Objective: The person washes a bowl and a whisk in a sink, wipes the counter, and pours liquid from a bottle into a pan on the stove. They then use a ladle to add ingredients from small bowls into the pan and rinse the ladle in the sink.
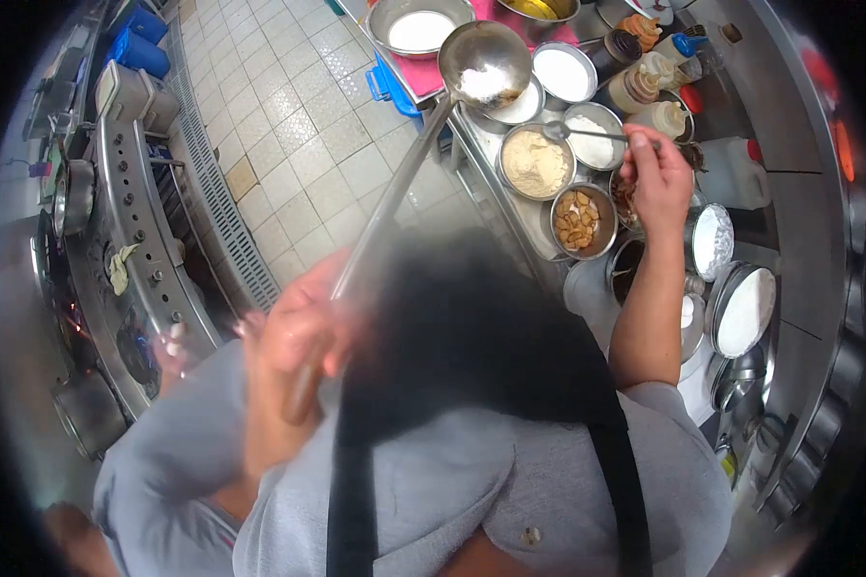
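My left hand (303,317) is closed around the long handle of a metal ladle (462,53). White powder (490,85) lies in the ladle's bowl, which is held above the counter edge near a bowl of white powder (564,73). My right hand (659,178) pinches a small metal spoon (556,131). The spoon's tip is over the rims between a bowl of pale yellow powder (534,163) and another bowl of white powder (594,139). Closer to me stands a bowl of brown chunks (577,219). My left fingers are partly blurred.
Sauce bottles (635,87), a plastic jug (736,173) and round containers with white tops (743,310) line the right side. A bowl of yellow liquid (539,8) is at the back. Left, beyond the tiled floor, is a stove (135,221). Another person's hand (173,351) shows beside it.
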Available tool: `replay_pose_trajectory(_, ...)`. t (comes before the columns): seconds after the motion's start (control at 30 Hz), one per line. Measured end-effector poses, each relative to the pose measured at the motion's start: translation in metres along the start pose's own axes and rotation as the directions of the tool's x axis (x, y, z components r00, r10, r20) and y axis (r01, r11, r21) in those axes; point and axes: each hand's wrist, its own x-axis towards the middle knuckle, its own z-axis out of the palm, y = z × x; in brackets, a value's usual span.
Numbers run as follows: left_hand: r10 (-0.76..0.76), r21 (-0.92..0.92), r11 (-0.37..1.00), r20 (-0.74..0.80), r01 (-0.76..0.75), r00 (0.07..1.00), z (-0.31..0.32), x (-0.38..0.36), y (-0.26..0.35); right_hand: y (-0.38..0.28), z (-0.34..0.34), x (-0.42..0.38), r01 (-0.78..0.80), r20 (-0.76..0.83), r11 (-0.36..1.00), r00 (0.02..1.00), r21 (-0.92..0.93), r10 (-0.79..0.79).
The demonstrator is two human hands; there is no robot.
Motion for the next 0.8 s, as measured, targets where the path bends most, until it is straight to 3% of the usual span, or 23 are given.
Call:
replay_pose_trajectory(0.1, 0.003, 0.023, 1.000, -0.003, -0.003, 1.000, 0.000, 0.003, 0.002, 0.007, 0.006, -0.016, 0.065, 0.103, 0.978, 0.994, -0.197, -0.045)
replay_pose_trajectory(0.23, 0.001, 0.049, 0.999, 0.011, -0.001, 1.000, -0.003, 0.006, 0.005, 0.023, 0.007, -0.022, -0.042, 0.096, 0.993, 0.994, -0.110, 0.053)
replay_pose_trajectory(0.47, 0.029, 0.039, 0.999, 0.041, -0.031, 0.999, -0.003, 0.006, 0.003, 0.019, 0.000, -0.027, -0.057, 0.036, 0.998, 0.998, -0.022, 0.057)
replay_pose_trajectory(0.67, 0.026, 0.046, 0.998, 0.099, -0.031, 0.995, -0.006, 0.008, 0.001, 0.016, 0.005, -0.031, -0.044, 0.144, 0.993, 0.988, -0.113, 0.061)
replay_pose_trajectory(0.8, 0.026, 0.066, 0.997, 0.069, -0.030, 0.997, -0.004, 0.008, -0.001, 0.010, -0.003, -0.030, 0.001, 0.137, 0.978, 0.990, -0.207, 0.028)
